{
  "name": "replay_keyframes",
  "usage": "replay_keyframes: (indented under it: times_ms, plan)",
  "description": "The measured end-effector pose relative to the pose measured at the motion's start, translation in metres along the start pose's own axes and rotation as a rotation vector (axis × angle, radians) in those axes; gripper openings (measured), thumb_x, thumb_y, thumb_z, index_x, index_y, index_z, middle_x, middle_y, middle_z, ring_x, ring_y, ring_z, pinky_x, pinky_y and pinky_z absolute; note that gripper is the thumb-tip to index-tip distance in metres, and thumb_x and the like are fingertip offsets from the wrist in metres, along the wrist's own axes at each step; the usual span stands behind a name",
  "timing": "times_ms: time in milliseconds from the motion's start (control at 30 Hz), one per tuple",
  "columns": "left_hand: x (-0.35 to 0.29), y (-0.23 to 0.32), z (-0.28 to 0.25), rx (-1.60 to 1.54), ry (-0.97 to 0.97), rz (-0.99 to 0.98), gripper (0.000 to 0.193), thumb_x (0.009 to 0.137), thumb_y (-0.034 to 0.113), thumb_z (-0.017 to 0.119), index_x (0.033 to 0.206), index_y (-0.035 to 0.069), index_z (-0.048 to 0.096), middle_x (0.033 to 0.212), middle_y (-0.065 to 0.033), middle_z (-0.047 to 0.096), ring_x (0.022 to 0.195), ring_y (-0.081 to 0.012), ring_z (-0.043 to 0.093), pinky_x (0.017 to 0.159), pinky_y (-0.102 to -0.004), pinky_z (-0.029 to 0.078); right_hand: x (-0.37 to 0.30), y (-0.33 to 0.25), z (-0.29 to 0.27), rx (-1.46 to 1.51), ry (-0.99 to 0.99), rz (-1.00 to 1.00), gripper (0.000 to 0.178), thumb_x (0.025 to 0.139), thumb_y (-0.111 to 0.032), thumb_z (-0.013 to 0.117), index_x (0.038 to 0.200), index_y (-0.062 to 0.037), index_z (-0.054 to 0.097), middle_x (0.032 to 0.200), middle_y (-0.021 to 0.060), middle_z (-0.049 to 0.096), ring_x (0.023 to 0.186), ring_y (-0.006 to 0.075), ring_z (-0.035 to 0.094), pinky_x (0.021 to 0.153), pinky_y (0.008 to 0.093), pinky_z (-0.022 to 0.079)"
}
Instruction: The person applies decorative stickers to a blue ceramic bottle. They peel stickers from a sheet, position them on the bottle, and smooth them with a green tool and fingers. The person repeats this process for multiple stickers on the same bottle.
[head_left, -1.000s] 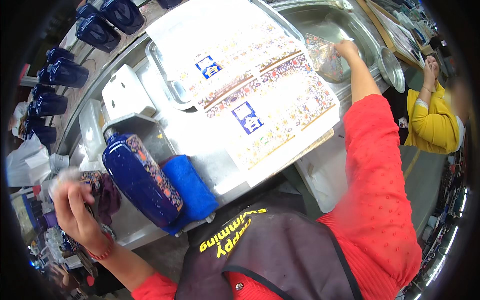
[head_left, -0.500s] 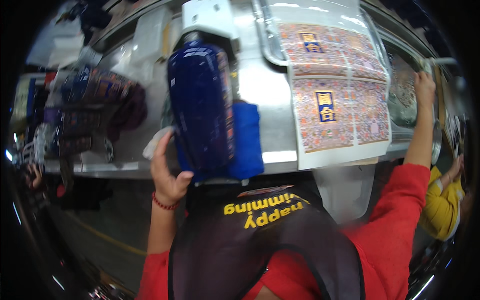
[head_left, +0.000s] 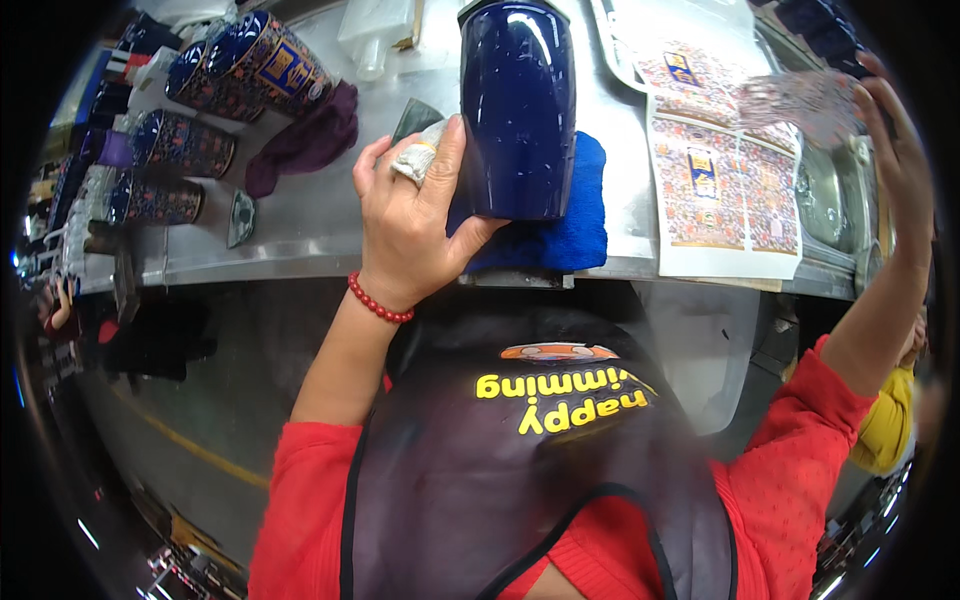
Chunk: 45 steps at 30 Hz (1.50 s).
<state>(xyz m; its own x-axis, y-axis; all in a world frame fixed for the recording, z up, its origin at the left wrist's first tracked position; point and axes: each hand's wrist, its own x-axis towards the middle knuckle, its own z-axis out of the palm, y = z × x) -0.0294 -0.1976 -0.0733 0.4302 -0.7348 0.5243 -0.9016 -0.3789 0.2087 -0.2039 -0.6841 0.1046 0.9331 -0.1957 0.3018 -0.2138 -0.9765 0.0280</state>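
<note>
A glossy dark blue vase [head_left: 518,120] stands before me on a folded blue towel [head_left: 585,200]. My left hand [head_left: 415,215] rests against its left side, thumb at the lower edge and index finger along the wall. Tucked between that hand's curled fingers is a whitish crumpled wad [head_left: 418,160]. Out to the right, my right hand [head_left: 893,135] pinches the edge of a limp, see-through patterned decal [head_left: 805,105], blurred by motion. Below the decal lies a printed decal sheet [head_left: 725,190], beside a clear tray of liquid [head_left: 828,205].
Several patterned blue vases [head_left: 270,70] stand at the left, near a purple cloth [head_left: 305,140]. A small dark green piece [head_left: 241,218] lies close to the metal table's [head_left: 330,235] front edge. Another person's yellow sleeve [head_left: 890,425] shows at the far right.
My right hand has lifted from the tray, bringing up the patterned decal. My left hand has come against the vase, whose patterned strip no longer shows. The whole view has shifted.
</note>
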Motion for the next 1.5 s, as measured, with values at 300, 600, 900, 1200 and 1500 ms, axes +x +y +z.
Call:
replay_keyframes:
  times_ms: [300,600,900,1200,1500]
  plan:
    - [0.085,0.005,-0.062,-0.641,0.075,0.178,0.07,0.093,0.043,0.073,0.144,0.0,0.054,0.137,-0.0239,0.059,0.13,-0.0364,0.055,0.11,-0.0414,0.04,0.02,-0.217,-0.05,0.121,0.398,-0.552,0.019,0.09,-0.015,0.074,0.083,0.0,0.065,0.111,0.0127,0.065,0.097,0.0222,0.065,0.079,0.0335,0.053]
    - [0.161,0.047,-0.093,-1.174,-0.423,0.169,0.029,0.097,0.029,0.072,0.108,0.003,0.064,0.092,-0.0007,0.064,0.092,-0.0076,0.059,0.081,-0.0266,0.046,-0.001,-0.215,-0.06,0.227,0.184,-0.576,0.008,0.096,-0.005,0.069,0.098,0.0021,0.067,0.092,0.009,0.065,0.08,0.0169,0.059,0.065,0.0283,0.044]
    - [0.121,0.035,-0.095,-0.667,-0.223,0.276,0.024,0.09,0.025,0.072,0.096,0.002,0.067,0.091,-0.0075,0.063,0.088,-0.0189,0.058,0.077,-0.0321,0.044,-0.019,-0.223,-0.038,0.322,0.239,-0.43,0.015,0.094,-0.011,0.072,0.089,0.0022,0.064,0.113,0.0152,0.066,0.098,0.0204,0.064,0.077,0.0307,0.048]
    - [0.121,0.001,-0.093,-0.919,-0.26,-0.323,0.013,0.098,0.013,0.067,0.095,0.001,0.067,0.084,0.0007,0.063,0.071,-0.0057,0.056,0.066,-0.0236,0.047,0.003,-0.244,0.023,0.845,0.159,-0.017,0.019,0.095,-0.021,0.074,0.09,-0.0031,0.068,0.111,0.0073,0.066,0.095,0.0149,0.061,0.081,0.0329,0.048]
    - [0.12,-0.058,-0.017,-0.864,-0.15,-0.258,0.018,0.097,0.021,0.069,0.094,0.002,0.069,0.078,0.0009,0.064,0.071,-0.0062,0.058,0.064,-0.0233,0.046,0.043,-0.216,0.126,0.724,0.173,-0.062,0.02,0.1,-0.026,0.069,0.099,-0.0054,0.071,0.122,0.0088,0.067,0.114,0.0206,0.063,0.097,0.0333,0.047]
